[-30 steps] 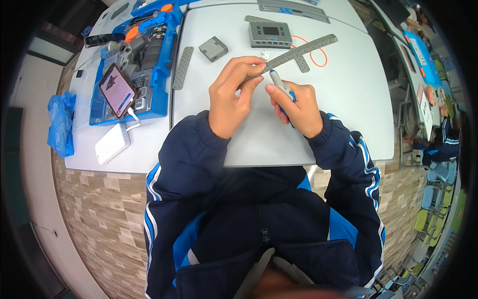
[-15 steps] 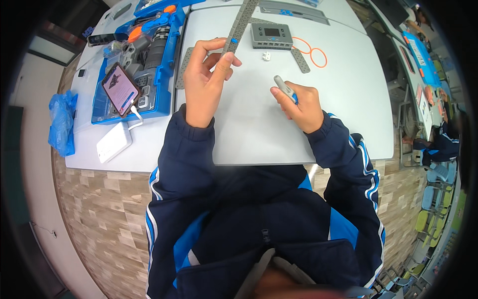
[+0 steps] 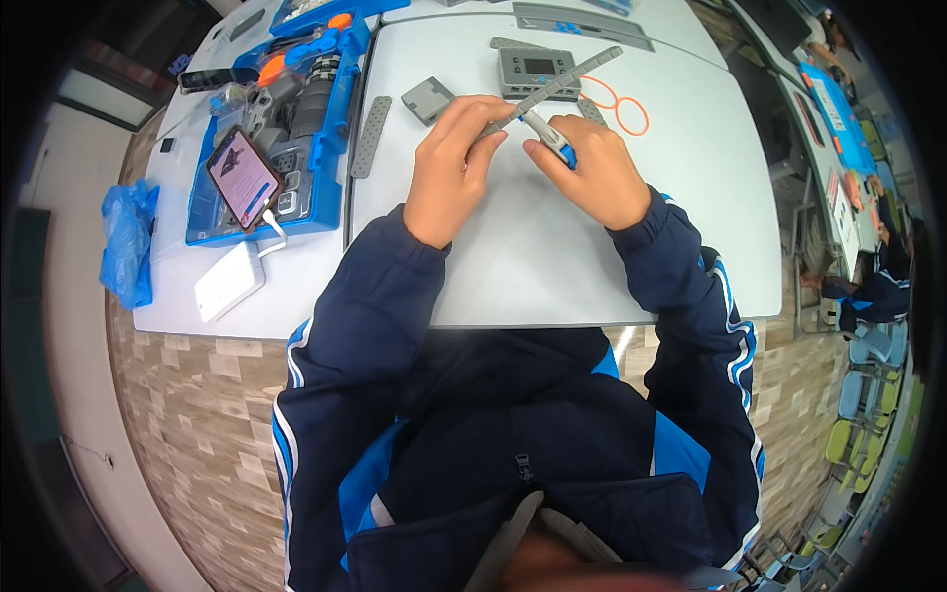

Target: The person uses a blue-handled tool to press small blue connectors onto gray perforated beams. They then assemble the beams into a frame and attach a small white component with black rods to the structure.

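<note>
My left hand (image 3: 452,166) grips the lower end of a long grey perforated beam (image 3: 569,79), which slants up to the right over the table. In my right hand (image 3: 600,170) is a grey-and-blue hand tool (image 3: 547,135), its tip at the beam beside my left fingertips. Whether the tip touches the beam I cannot tell. Behind the beam stands a grey control box (image 3: 513,67) with a small dark screen. A grey square block (image 3: 426,100) lies beyond my left hand. Farther left rests a flat perforated grey strip (image 3: 371,136).
At the left, a blue parts case (image 3: 325,187) holds grey and orange parts, with a phone (image 3: 243,180) propped on it. A white power bank (image 3: 230,280) and a blue plastic bag (image 3: 126,247) are nearer. Orange rings (image 3: 647,118) lie right of the control box.
My hands have come together. The beam has swung down toward the right, and the tool has moved up to it. The grey square block now shows beyond my left hand.
</note>
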The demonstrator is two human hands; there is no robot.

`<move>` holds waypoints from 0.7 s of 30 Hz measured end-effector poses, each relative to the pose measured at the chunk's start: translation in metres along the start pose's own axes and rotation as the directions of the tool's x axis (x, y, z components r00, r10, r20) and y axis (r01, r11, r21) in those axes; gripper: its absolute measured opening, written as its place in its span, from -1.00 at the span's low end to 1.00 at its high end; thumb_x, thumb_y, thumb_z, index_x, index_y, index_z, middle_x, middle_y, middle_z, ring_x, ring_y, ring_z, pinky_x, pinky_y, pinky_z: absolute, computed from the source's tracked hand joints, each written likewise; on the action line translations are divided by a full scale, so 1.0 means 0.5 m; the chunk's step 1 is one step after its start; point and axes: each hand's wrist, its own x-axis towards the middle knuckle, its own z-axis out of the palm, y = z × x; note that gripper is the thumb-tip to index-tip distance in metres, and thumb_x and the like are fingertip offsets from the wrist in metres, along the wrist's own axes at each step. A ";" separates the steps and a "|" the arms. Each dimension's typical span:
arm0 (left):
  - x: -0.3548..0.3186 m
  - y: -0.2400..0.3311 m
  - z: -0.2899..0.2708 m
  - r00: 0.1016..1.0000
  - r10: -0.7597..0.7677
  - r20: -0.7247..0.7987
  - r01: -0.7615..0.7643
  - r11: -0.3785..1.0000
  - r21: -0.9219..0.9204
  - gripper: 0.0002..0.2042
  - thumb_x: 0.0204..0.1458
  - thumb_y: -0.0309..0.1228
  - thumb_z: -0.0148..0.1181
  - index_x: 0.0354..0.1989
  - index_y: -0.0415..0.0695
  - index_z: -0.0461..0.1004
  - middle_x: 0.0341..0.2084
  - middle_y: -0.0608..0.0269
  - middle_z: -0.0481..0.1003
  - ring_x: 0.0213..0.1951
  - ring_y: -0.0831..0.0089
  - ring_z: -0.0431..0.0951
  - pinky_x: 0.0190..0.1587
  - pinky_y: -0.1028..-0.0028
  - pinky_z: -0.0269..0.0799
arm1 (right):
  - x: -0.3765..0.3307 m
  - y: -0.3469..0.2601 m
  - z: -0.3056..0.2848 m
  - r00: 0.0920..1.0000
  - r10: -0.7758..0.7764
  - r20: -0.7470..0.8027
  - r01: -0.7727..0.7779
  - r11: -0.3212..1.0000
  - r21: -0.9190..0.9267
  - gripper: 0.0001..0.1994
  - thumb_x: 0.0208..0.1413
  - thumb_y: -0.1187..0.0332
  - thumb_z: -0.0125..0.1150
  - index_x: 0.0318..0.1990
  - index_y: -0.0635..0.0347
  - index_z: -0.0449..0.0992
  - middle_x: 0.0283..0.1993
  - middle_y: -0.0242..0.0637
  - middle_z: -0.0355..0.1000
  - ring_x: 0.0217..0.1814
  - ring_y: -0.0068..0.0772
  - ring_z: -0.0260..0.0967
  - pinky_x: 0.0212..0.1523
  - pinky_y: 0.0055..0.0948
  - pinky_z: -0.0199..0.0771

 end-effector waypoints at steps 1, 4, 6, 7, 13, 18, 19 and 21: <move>0.002 -0.001 -0.002 1.000 0.006 -0.001 -0.006 1.000 0.010 -0.75 0.07 -0.70 0.10 -0.09 -0.20 0.51 -0.14 0.15 0.51 -0.25 0.28 0.56 -0.24 0.46 0.47 | 0.000 0.001 0.002 1.000 0.005 0.002 -0.005 1.000 -0.006 -0.71 0.10 0.24 0.23 -0.25 0.35 0.55 -0.43 -0.02 0.46 -0.44 0.02 0.44 -0.37 -0.19 0.44; 0.004 -0.002 -0.003 1.000 0.022 0.007 -0.022 0.999 0.033 -0.74 0.06 -0.72 0.09 -0.09 -0.21 0.51 -0.14 0.13 0.50 -0.24 0.25 0.56 -0.23 0.45 0.48 | -0.003 0.004 0.008 1.000 0.013 0.007 -0.013 1.000 -0.014 -0.72 0.10 0.25 0.22 -0.24 0.35 0.55 -0.41 0.02 0.47 -0.43 0.06 0.44 -0.35 -0.17 0.45; 0.003 -0.004 -0.002 1.000 0.016 0.010 -0.016 0.999 0.037 -0.74 0.05 -0.72 0.10 -0.09 -0.21 0.51 -0.14 0.12 0.50 -0.24 0.24 0.56 -0.23 0.44 0.48 | -0.003 0.006 0.014 1.000 0.015 0.013 -0.015 1.000 -0.004 -0.73 0.10 0.26 0.21 -0.24 0.35 0.55 -0.41 0.04 0.47 -0.42 0.09 0.44 -0.34 -0.15 0.45; 0.003 -0.004 -0.002 1.000 0.024 0.007 -0.024 0.999 0.037 -0.73 0.05 -0.72 0.10 -0.09 -0.21 0.51 -0.14 0.13 0.50 -0.24 0.24 0.57 -0.22 0.44 0.48 | -0.005 0.007 0.015 1.000 0.016 0.015 -0.016 1.000 0.005 -0.72 0.10 0.26 0.21 -0.24 0.35 0.55 -0.40 0.05 0.47 -0.42 0.09 0.44 -0.34 -0.14 0.44; 0.002 -0.010 0.003 0.993 0.118 0.012 -0.119 0.990 0.077 -0.71 0.03 -0.73 0.11 -0.08 -0.20 0.51 -0.13 0.14 0.50 -0.21 0.22 0.58 -0.20 0.42 0.51 | -0.004 0.002 0.017 1.000 0.026 0.000 -0.026 0.999 0.021 -0.69 0.15 0.22 0.20 -0.41 0.38 0.49 -0.53 0.01 0.39 -0.50 0.06 0.34 -0.40 -0.17 0.35; -0.001 -0.011 0.004 0.990 0.110 0.087 -0.117 0.991 0.072 -0.70 0.02 -0.74 0.12 -0.08 -0.20 0.51 -0.13 0.14 0.49 -0.20 0.20 0.58 -0.19 0.42 0.52 | -0.009 -0.003 0.022 0.994 0.105 -0.008 -0.105 0.994 0.037 -0.63 0.14 0.18 0.22 -0.47 0.41 0.53 -0.65 0.02 0.39 -0.58 0.11 0.40 -0.49 -0.17 0.42; 0.000 -0.012 0.003 0.989 0.123 0.086 -0.130 0.989 0.077 -0.70 0.02 -0.74 0.12 -0.07 -0.20 0.51 -0.14 0.14 0.49 -0.20 0.20 0.58 -0.18 0.42 0.52 | -0.011 -0.001 0.025 0.993 0.115 -0.015 -0.114 0.992 0.061 -0.62 0.14 0.18 0.23 -0.49 0.40 0.52 -0.67 0.02 0.39 -0.59 0.10 0.40 -0.51 -0.19 0.41; 0.005 -0.013 0.004 0.986 0.143 0.091 -0.150 0.986 0.079 -0.71 0.02 -0.73 0.12 -0.07 -0.20 0.51 -0.15 0.14 0.49 -0.20 0.19 0.58 -0.18 0.42 0.52 | -0.014 0.005 0.031 0.990 0.142 -0.016 -0.140 0.984 0.111 -0.61 0.13 0.19 0.25 -0.54 0.40 0.51 -0.70 0.02 0.37 -0.61 0.09 0.40 -0.56 -0.21 0.40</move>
